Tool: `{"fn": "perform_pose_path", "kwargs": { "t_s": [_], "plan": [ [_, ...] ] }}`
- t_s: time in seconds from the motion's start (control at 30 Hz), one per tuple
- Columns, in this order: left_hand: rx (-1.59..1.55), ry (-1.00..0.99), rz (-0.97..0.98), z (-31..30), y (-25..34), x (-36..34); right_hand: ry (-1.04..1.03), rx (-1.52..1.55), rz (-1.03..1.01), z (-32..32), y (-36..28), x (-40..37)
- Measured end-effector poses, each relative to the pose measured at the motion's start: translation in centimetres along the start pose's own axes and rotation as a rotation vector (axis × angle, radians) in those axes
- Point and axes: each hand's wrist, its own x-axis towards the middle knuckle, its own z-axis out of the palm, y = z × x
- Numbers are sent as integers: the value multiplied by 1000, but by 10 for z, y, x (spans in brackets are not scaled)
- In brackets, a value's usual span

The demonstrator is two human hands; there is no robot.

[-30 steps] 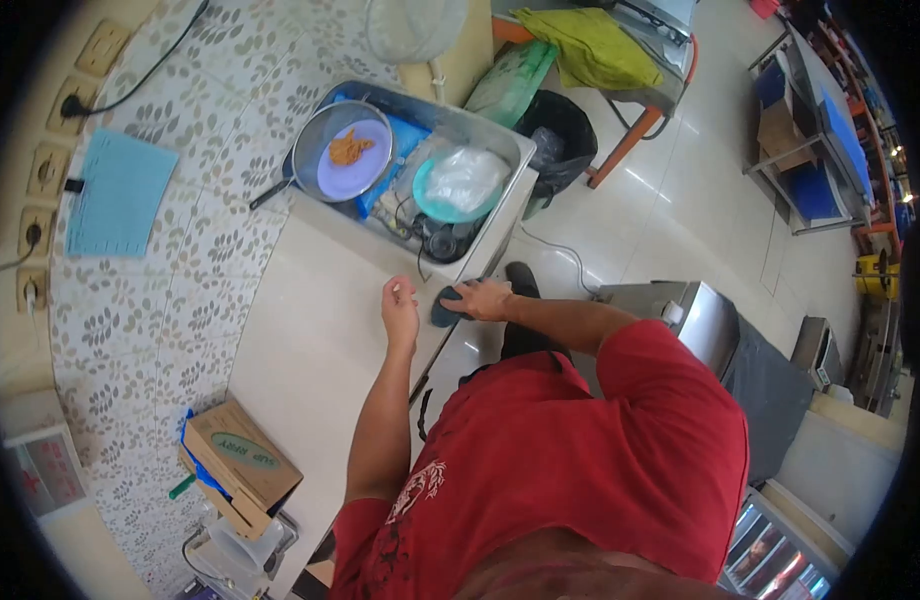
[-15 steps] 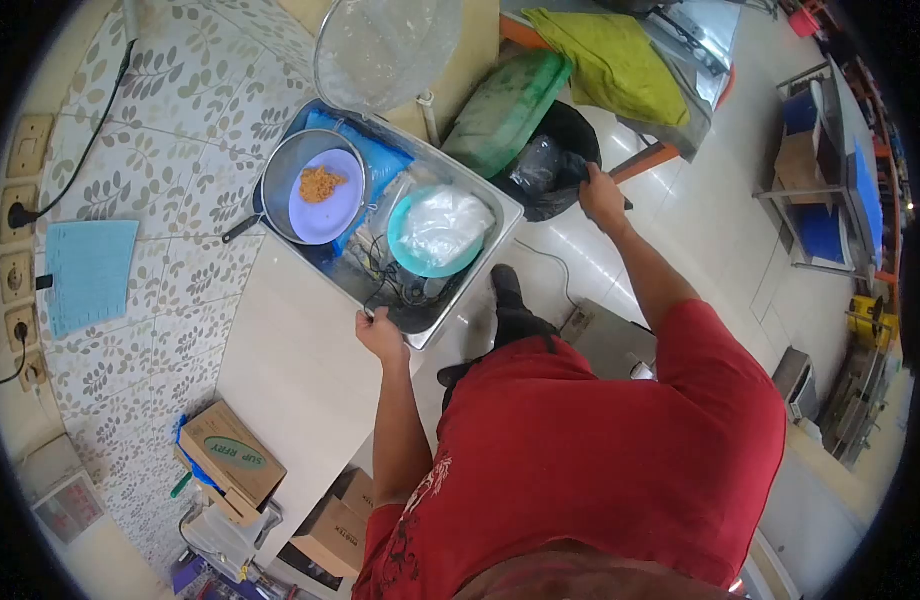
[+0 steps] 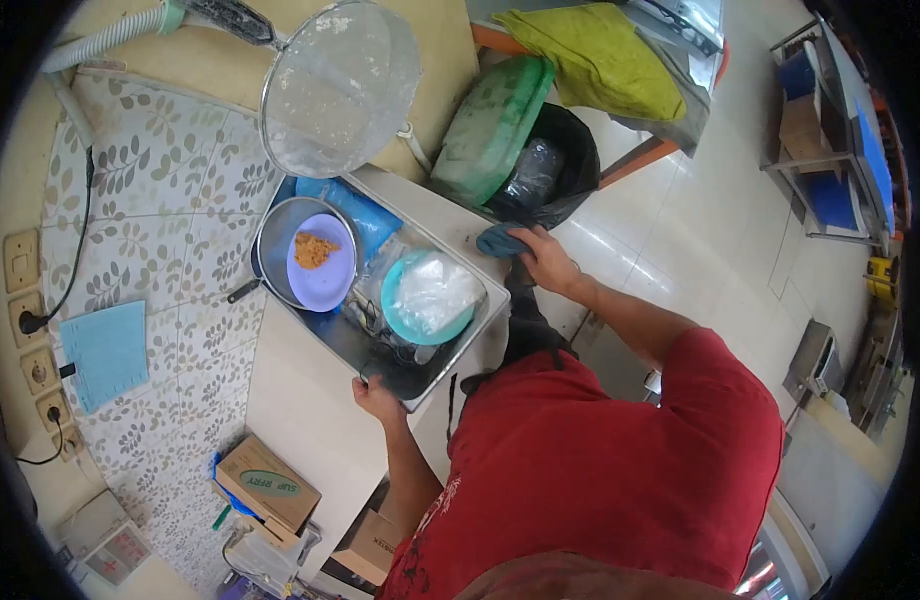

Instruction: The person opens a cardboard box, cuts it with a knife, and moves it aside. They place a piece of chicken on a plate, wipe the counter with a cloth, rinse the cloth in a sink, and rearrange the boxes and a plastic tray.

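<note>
Right fingers [image 3: 531, 239] indistinct against cloth [image 3: 498, 240]

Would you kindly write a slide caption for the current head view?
The left hand grips the loaded tray near one corner while the right hand holds a blue-grey cloth near another.

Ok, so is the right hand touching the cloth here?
Touching. The head view shows the right hand with its fingers pressed over one end of the cloth, no gap between them.
</note>
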Motion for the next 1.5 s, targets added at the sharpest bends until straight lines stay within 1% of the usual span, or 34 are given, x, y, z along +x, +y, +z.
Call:
{"fn": "perform_pose_path", "kwargs": {
  "t_s": [0.03,0.1,0.17,0.2,0.3,0.37,0.4,0.43,0.47,0.5,0.53,0.6,0.63,0.67,0.73,0.77,0.8,0.83,0.87,0.9,0.97,1.0,1.07,1.1,1.13,1.2,1.23,1.27,1.3,1.37,1.4,1.43,1.47,1.5],
  "plan": [
    [44,6,17,-2,-1,1,-33,-1,-90,6,0,15],
    [49,-10,19,-17,-21,11,-103,-7,-267,20,-1,46],
    [56,-20,27,-20,-26,16,-382,-162,-319,38,-7,73],
    [57,-18,37,-13,-18,12,-524,-240,-343,47,-8,80],
    [52,-19,21,-11,-11,13,-467,-448,-365,71,-11,89],
    [36,-16,-15,-11,-10,9,-427,-576,-135,52,-3,80],
    [31,-11,-43,-12,-5,5,-417,-639,-12,42,3,64],
    [18,-7,-54,-9,-1,7,-299,-660,170,28,20,54],
    [11,-8,-45,-12,-5,7,-499,-722,341,2,71,57],
    [2,-13,-36,-15,-14,10,-209,-522,602,-32,112,30],
    [-7,-24,-23,-17,-18,14,-72,-655,604,-63,161,12],
    [34,-15,30,-6,-17,20,116,-587,563,-105,121,6],
    [80,-4,45,-14,-16,12,61,-435,467,-121,78,17],
    [115,0,21,-28,-12,5,11,-269,389,-111,37,24],
    [130,3,7,-14,-9,12,-50,-152,-1,-70,5,52],
    [110,-7,8,-8,-7,15,-33,-171,-130,-49,-37,69],
    [102,-15,0,-10,-5,14,-96,-167,-208,-22,-53,89],
    [89,-19,-8,-10,-4,13,-257,-265,-111,0,-78,112],
    [75,-23,-19,-10,-4,11,-191,-328,-322,36,-65,134],
    [59,-39,-33,-11,-1,5,-166,-374,-413,72,-42,152],
    [11,-67,-52,-7,7,4,-260,-470,-275,88,-24,143],
    [71,-73,-19,-14,-1,13,-301,-509,-191,97,-21,130],
    [171,-61,31,-29,-30,20,-407,-525,-184,69,14,57],
    [151,-86,15,-37,-31,22,-494,-590,-149,40,21,14],
    [112,-103,6,-36,-34,24,-574,-669,-128,15,24,-1],
    [40,-76,-10,-25,-34,19,-420,-711,-225,20,39,21],
    [31,-63,-19,-20,-19,16,-342,-711,-248,24,36,22],
    [22,-52,-29,-15,-9,13,-307,-634,-252,41,34,40],
    [29,-49,-15,-11,-7,16,-270,-661,-327,55,25,63],
    [56,-38,-6,-11,-6,12,-231,-642,-367,86,16,110],
    [53,-37,-14,-14,-5,7,-319,-606,-268,82,-14,129],
    [36,-33,-18,-11,-5,6,-286,-632,-218,89,-24,143],
    [16,-31,-12,-10,-5,11,-239,-642,-286,89,-20,142],
    [94,-28,68,-18,-19,16,-191,-653,-349,89,-16,133]
  ]
}}
